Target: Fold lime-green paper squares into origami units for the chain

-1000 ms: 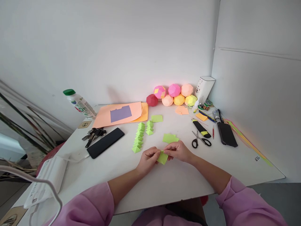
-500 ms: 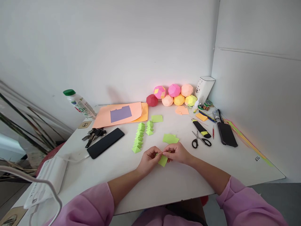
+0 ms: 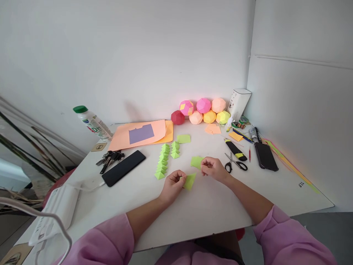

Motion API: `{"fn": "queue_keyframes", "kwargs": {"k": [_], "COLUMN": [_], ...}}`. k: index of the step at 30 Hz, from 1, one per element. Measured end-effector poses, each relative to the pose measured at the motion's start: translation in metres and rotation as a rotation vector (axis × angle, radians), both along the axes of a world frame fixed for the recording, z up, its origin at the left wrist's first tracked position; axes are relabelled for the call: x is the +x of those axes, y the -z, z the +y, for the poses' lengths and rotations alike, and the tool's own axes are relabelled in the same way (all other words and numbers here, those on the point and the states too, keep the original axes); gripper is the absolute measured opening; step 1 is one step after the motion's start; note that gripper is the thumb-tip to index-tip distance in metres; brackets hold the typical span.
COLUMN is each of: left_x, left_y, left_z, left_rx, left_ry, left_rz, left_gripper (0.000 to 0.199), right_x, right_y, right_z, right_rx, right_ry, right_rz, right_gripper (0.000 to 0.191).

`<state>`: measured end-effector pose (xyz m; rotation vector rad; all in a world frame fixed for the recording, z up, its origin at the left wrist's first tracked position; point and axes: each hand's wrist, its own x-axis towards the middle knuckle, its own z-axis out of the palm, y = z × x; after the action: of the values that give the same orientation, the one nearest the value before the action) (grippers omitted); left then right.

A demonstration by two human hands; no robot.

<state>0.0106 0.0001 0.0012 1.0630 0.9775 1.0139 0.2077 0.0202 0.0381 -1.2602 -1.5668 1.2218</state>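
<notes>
A small square of light-green paper point(image 3: 189, 182) is pinched between the thumb and fingers of my left hand point(image 3: 174, 185), low above the desk. My right hand point(image 3: 213, 169) is apart from it, up and to the right, its fingertips pressed together; whether anything is between them is hidden. Right beside those fingers lie loose green paper pieces point(image 3: 196, 162), partly covered by the hand. Folded green paper pyramids point(image 3: 161, 170) stand in a long row left of my hands, with a shorter row of pyramids point(image 3: 175, 151) alongside. Another flat green sheet point(image 3: 184, 138) rests behind them.
Scissors point(image 3: 236, 163), a cutter knife point(image 3: 235, 149) and a phone point(image 3: 266, 156) lie to the right. Several paper balls point(image 3: 203, 105) are stacked against the wall. On the left are a dark slab-shaped device point(image 3: 124, 168), keys point(image 3: 110, 158), peach sheets point(image 3: 121, 137) and a bottle point(image 3: 93, 123).
My right hand has let go of the green paper and moved up and right, to the loose green pieces. The paper stays in my left hand, now tilted differently.
</notes>
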Motion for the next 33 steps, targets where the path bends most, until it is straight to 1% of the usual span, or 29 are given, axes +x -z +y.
{"fn": "queue_keyframes", "kwargs": {"k": [2,4,6,8,12,16,19,22,24,26,29,33], "left_x": [0.000,0.001,0.001,0.002,0.001,-0.001,-0.001,0.000,0.001,0.001,0.001,0.000], "left_y": [0.000,-0.002,-0.005,-0.007,-0.007,-0.003,-0.002,-0.001,-0.001,0.000,0.001,0.000], "left_z": [0.000,-0.001,-0.003,-0.004,-0.004,-0.003,-0.003,-0.003,-0.003,-0.003,-0.003,-0.002], "left_rx": [0.001,0.007,0.020,0.047,0.075,0.025,0.018,0.017,0.007,-0.004,0.006,0.009], "left_ry": [0.031,0.070,0.096,0.096,0.048,-0.001,0.016,0.055,0.069,0.074,0.078,0.086], "left_rz": [-0.003,-0.005,0.005,0.025,0.024,-0.048,-0.064,-0.067,-0.056,-0.029,-0.019,-0.067], "left_gripper": [0.029,0.028,0.027,0.026,0.023,0.023,0.024,0.025,0.028,0.029,0.028,0.025], "right_x": [-0.003,-0.008,-0.012,-0.012,-0.005,0.000,-0.002,-0.007,-0.009,-0.010,-0.009,-0.008], "right_y": [0.000,0.001,0.003,0.004,0.001,0.000,0.001,0.001,0.002,0.002,0.003,0.006], "right_z": [-0.002,-0.007,-0.010,-0.011,-0.007,-0.003,-0.003,-0.005,-0.006,-0.007,-0.007,-0.006], "right_rx": [0.027,0.032,0.017,0.009,0.022,0.036,0.096,0.167,0.178,0.159,0.088,-0.014], "right_ry": [-0.033,-0.135,-0.233,-0.264,-0.248,-0.207,-0.178,-0.192,-0.190,-0.173,-0.159,-0.179], "right_rz": [0.022,0.006,-0.036,-0.074,-0.093,-0.088,-0.088,-0.073,-0.050,-0.021,0.045,0.151], "right_gripper": [0.009,0.017,0.018,0.021,0.023,0.023,0.021,0.018,0.017,0.018,0.020,0.022]}}
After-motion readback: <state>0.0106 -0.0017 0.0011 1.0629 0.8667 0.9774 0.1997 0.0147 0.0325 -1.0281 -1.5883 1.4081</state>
